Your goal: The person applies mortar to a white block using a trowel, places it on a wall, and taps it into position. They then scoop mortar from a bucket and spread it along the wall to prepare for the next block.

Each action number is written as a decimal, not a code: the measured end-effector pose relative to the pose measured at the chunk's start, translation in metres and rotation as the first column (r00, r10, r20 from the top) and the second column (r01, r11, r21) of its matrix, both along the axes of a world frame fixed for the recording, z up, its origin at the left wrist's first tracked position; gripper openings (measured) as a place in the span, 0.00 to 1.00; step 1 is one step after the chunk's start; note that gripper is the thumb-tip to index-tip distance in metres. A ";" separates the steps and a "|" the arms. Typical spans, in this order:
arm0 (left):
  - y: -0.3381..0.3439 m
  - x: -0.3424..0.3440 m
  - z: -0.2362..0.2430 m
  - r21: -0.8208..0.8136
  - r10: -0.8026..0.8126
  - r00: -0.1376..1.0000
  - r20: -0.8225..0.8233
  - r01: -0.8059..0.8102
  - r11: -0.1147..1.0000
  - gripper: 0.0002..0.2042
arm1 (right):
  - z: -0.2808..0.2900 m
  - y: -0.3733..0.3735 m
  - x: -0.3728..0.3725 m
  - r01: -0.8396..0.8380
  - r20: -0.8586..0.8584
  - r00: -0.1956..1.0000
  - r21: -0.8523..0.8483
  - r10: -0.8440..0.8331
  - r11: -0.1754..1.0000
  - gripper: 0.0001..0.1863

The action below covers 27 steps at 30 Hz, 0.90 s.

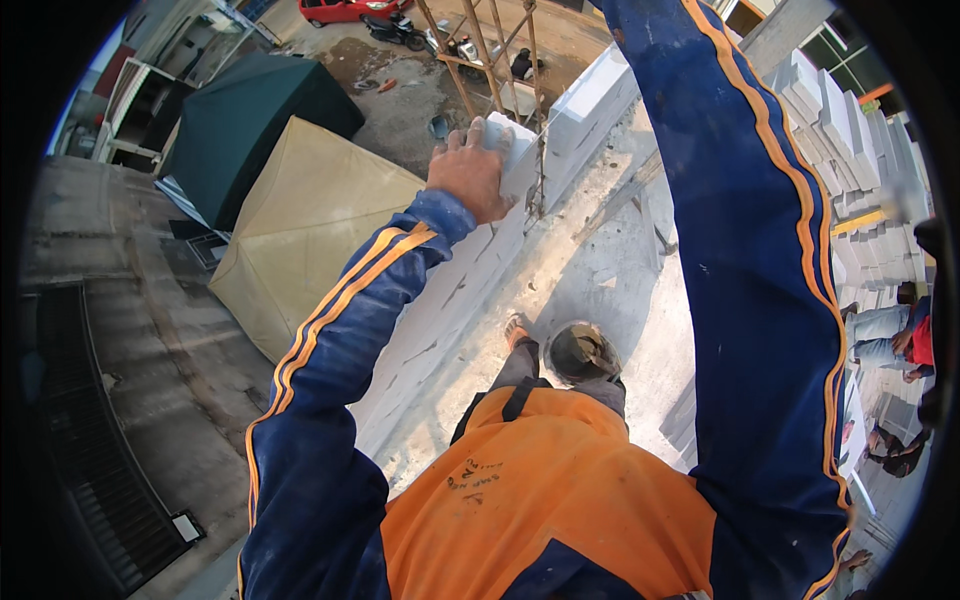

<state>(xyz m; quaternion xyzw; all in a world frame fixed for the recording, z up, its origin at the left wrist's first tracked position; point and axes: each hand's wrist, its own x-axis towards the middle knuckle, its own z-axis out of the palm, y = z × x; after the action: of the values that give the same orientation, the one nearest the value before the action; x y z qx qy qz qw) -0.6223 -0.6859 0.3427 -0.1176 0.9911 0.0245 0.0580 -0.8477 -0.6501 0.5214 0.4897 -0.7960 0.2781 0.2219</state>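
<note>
My left hand [468,172] reaches forward and grips the near end of a white block [516,152], with the fingers curled over its top edge. The block sits on top of a wall of white blocks [450,290] that runs away from me toward the upper right. More laid blocks [590,100] continue the wall beyond it. My right arm, in a blue sleeve with orange stripes [760,250], stretches up past the top edge, so my right hand is out of sight.
A bucket of grey mortar [582,352] stands on the slab beside my foot [515,330]. Stacked white blocks [840,130] and people [900,340] are at the right. Wooden scaffold poles [490,50] rise ahead. Far below the wall lie a beige tent [300,230] and a green tent [250,120].
</note>
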 end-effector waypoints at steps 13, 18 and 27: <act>0.005 -0.002 -0.005 -0.069 0.011 1.000 -0.006 -0.012 0.998 0.43 | -0.119 0.129 0.079 -0.112 0.095 0.984 -0.335 0.152 0.936 0.38; -0.005 -0.003 -0.021 -0.078 -0.089 0.987 -0.135 0.079 0.994 0.43 | -0.338 0.311 0.212 0.285 0.770 0.432 0.377 -0.469 0.881 0.36; -0.013 -0.007 -0.029 -0.012 -0.104 0.977 -0.185 0.103 0.995 0.35 | -0.413 0.610 0.430 0.562 0.437 -0.416 0.813 -0.798 0.153 0.32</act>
<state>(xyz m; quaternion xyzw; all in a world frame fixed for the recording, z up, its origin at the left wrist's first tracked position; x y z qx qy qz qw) -0.6293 -0.6988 0.3137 -0.0631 0.9970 0.0310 -0.0332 -0.4173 -0.0400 0.1082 -0.3786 -0.8867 0.1849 -0.1902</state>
